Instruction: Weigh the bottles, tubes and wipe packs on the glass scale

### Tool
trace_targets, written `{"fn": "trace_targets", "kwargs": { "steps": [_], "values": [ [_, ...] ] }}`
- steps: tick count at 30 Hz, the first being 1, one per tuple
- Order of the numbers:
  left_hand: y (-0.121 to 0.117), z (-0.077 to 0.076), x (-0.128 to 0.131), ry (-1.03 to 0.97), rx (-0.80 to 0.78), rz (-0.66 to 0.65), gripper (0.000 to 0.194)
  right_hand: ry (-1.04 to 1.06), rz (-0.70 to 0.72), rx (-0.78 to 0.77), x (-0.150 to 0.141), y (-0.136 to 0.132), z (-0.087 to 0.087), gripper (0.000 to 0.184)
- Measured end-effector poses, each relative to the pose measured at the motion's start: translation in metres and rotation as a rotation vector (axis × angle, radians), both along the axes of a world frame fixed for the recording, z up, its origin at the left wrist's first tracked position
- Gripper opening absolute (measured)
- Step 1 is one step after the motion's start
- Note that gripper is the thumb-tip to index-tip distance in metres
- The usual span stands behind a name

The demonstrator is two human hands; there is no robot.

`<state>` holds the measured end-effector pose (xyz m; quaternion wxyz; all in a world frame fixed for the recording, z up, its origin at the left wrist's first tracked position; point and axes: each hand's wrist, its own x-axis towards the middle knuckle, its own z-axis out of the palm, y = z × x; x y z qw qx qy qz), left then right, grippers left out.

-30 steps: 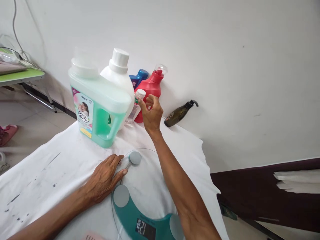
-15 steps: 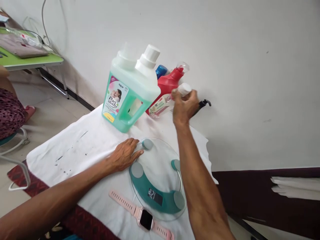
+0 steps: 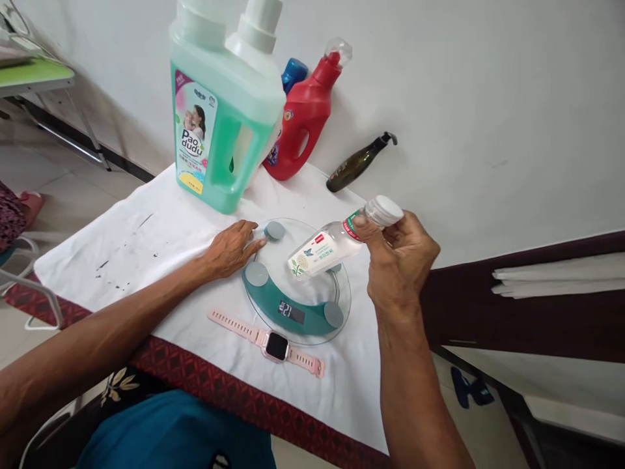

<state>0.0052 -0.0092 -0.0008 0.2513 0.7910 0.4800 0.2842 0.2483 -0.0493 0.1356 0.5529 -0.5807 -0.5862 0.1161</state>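
Note:
My right hand grips a clear bottle with a white cap near its neck, tilted so that its base points left. The bottle is over a round glass scale with a teal band and a lit display. Beside the scale's left edge, my left hand lies flat with fingers stretched out. A pink-strapped smartwatch lies on the white cloth in front of the scale. Behind the scale stands a large green detergent jug with a white cap.
A red bottle, a blue-capped bottle and a dark pump bottle stand near the wall. White cloth covers the table. At left are a green table and part of a seated person.
My right hand has brought the clear bottle from beside the red bottle toward me, over the scale. My left hand stays by the scale. The camera view has shifted.

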Motion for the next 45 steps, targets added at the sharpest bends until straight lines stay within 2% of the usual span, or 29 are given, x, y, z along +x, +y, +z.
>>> {"fn": "trace_targets", "kwargs": {
  "steps": [8, 11, 13, 19, 21, 24, 29, 45],
  "values": [
    [-0.001, 0.006, 0.001, 0.019, -0.015, 0.010, 0.047, -0.007, -0.024, 0.026, -0.005, -0.018, -0.006, 0.041],
    [-0.001, 0.006, 0.001, 0.014, -0.018, 0.011, 0.046, 0.093, -0.007, 0.055, 0.005, -0.029, -0.018, 0.053],
    [-0.001, 0.006, 0.001, 0.016, -0.025, 0.010, 0.046, 0.178, -0.064, 0.044, 0.016, -0.039, -0.035, 0.059],
    [-0.001, 0.005, 0.001, 0.022, -0.033, 0.015, 0.047, 0.357, -0.465, -0.079, 0.066, -0.061, -0.109, 0.063],
    [-0.001, 0.006, 0.001, 0.024, -0.022, 0.013, 0.046, 0.415, -0.512, -0.125, 0.079, -0.062, -0.128, 0.066],
    [-0.001, 0.008, 0.001, 0.033, -0.016, 0.008, 0.044, 0.461, -0.525, -0.191, 0.091, -0.057, -0.143, 0.071],
    [0.000, 0.008, 0.000, 0.040, -0.004, -0.001, 0.049, 0.427, -0.506, -0.209, 0.094, -0.052, -0.147, 0.073],
    [0.001, 0.003, -0.003, 0.050, 0.032, -0.028, 0.060, 0.379, -0.483, -0.199, 0.096, -0.058, -0.154, 0.049]
  ]
}}
